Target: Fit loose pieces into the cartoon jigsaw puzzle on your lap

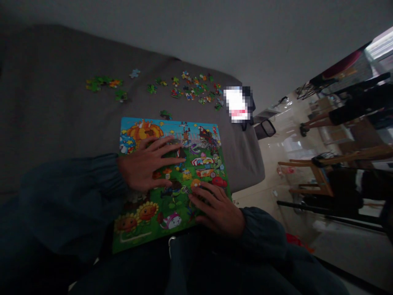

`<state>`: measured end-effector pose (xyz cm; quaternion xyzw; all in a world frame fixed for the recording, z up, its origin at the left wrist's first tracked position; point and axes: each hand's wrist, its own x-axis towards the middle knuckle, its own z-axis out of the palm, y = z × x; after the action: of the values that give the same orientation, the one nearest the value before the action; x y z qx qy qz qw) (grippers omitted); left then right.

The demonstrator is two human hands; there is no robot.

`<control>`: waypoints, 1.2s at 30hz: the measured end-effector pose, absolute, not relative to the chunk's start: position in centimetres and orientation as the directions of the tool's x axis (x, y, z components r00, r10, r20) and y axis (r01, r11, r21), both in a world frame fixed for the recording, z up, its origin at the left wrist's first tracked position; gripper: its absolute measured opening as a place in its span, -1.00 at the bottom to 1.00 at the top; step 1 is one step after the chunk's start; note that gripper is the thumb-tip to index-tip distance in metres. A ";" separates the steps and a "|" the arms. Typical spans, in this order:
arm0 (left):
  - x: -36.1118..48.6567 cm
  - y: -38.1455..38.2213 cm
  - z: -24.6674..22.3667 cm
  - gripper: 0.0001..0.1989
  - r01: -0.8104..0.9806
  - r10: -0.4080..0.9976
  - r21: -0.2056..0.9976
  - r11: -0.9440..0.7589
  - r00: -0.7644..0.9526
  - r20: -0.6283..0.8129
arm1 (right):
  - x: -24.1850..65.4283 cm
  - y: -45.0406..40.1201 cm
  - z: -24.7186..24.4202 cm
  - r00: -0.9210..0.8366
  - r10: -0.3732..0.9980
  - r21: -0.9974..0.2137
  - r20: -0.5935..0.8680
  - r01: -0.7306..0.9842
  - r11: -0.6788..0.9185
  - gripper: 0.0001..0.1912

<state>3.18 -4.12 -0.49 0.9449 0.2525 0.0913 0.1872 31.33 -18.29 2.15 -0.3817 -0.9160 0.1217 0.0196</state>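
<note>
A colourful puzzle board [147,233] with cartoon plants, a pumpkin and sunflowers rests in front of me, its near edge by my lap. My left hand [150,164] lies flat on its left-middle part with the fingers spread. On the lower right part, my right hand [217,209] also lies on the board, fingers stretched out and somewhat apart. Neither hand holds anything. The picture beneath both palms is hidden. Just beyond the board's far edge sits a green puzzle piece [166,114].
Loose puzzle pieces [196,88] are scattered on the grey cloth surface [67,110], with a smaller cluster [101,83] at far left. A pixelated bright object [236,104] stands at far right. Beyond the edge are a tiled floor, a wooden chair [319,176] and a person's leg [317,121].
</note>
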 end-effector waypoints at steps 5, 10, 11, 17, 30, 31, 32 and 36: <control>2.8 -3.6 -0.1 -0.43 0.486 0.541 0.392 -0.781 0.840 0.037 | 31.1 -18.4 2.1 -0.712 0.699 -0.244 -0.065 0.690 0.681 -0.43; 2.7 -3.3 -0.3 -0.42 0.501 0.553 0.397 -0.769 0.833 0.020 | 30.9 -18.4 2.3 -0.705 0.705 -0.239 -0.075 0.699 0.674 -0.41; 2.7 -3.3 -0.4 -0.42 0.500 0.553 0.400 -0.768 0.833 0.020 | 30.8 -18.4 2.4 -0.702 0.708 -0.235 -0.074 0.702 0.672 -0.41; 2.6 -3.1 -0.2 -0.42 0.515 0.567 0.406 -0.755 0.823 0.010 | 30.4 -18.2 2.3 -0.691 0.721 -0.216 -0.056 0.713 0.667 -0.40; 2.8 -3.6 -0.1 -0.31 0.506 0.552 0.383 -0.772 0.834 0.011 | 30.7 -18.2 2.3 -0.664 0.745 -0.212 -0.070 0.739 0.639 -0.41; 2.8 -3.6 -0.2 -0.29 0.504 0.546 0.373 -0.779 0.838 0.007 | 30.7 -18.2 2.3 -0.664 0.745 -0.211 -0.068 0.739 0.640 -0.41; 2.8 -3.6 -0.2 -0.28 0.502 0.541 0.366 -0.784 0.841 0.003 | 30.7 -18.2 2.3 -0.664 0.745 -0.211 -0.067 0.739 0.640 -0.41; 2.8 -3.5 -0.5 -0.25 0.505 0.540 0.362 -0.783 0.842 -0.007 | 30.5 -18.2 2.4 -0.667 0.743 -0.223 -0.059 0.734 0.641 -0.43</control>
<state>2.79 -3.54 -0.45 0.9431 0.2769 0.0484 0.1778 30.47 -18.15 2.40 -0.4077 -0.9057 0.1147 0.0190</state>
